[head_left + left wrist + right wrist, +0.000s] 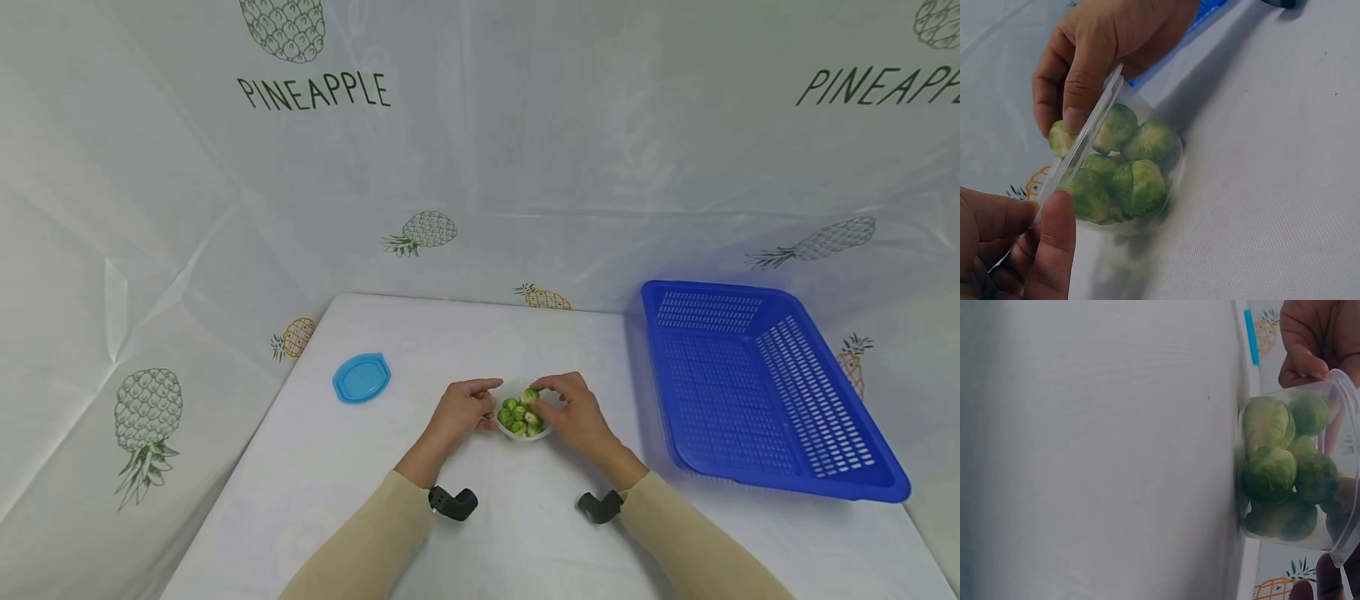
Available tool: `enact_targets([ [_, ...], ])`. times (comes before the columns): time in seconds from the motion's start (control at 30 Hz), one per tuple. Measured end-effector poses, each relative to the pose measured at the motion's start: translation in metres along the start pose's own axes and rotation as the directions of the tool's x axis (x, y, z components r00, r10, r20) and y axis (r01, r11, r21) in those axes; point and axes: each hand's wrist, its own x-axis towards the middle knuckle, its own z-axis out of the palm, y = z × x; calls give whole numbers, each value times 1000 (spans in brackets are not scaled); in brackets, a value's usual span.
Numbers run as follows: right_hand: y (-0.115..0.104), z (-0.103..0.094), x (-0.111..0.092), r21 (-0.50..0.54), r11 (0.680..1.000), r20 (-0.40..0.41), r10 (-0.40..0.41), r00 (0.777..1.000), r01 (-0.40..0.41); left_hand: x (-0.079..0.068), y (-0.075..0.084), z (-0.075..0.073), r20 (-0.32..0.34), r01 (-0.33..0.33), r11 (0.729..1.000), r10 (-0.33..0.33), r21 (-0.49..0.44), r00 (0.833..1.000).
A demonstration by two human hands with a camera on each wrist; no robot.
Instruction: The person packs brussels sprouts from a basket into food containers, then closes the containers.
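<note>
A clear plastic tub (1175, 169) holding several green Brussels sprouts (1141, 187) stands on the white table. My left hand (467, 408) is at the tub's left side, its thumb and fingers pinching the rim, as the left wrist view shows. From the right, my right hand (573, 410) reaches over the opening. Its thumb and fingers pinch one Brussels sprout (1059, 139) at the rim, above the others. In the right wrist view, the sprouts (1269, 475) show through the tub wall, piled close together.
A light blue lid (362, 378) lies on the table to the left, beyond my left hand. On the right sits a large blue plastic basket (735, 400) with slotted walls. Behind the table (517, 533) hangs a white sheet (510, 150) printed with pineapples.
</note>
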Motion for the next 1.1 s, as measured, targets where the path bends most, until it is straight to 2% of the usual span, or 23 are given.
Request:
enact_targets([
  [0.57, 5, -1, -2, 22, 999, 10, -34, 999, 34, 0, -1, 0, -4, -3, 1000, 3, 1, 1000],
  [1.1, 0, -4, -3, 127, 982, 12, 141, 990, -141, -1, -3, -3, 0, 10, 999, -10, -49, 1000],
])
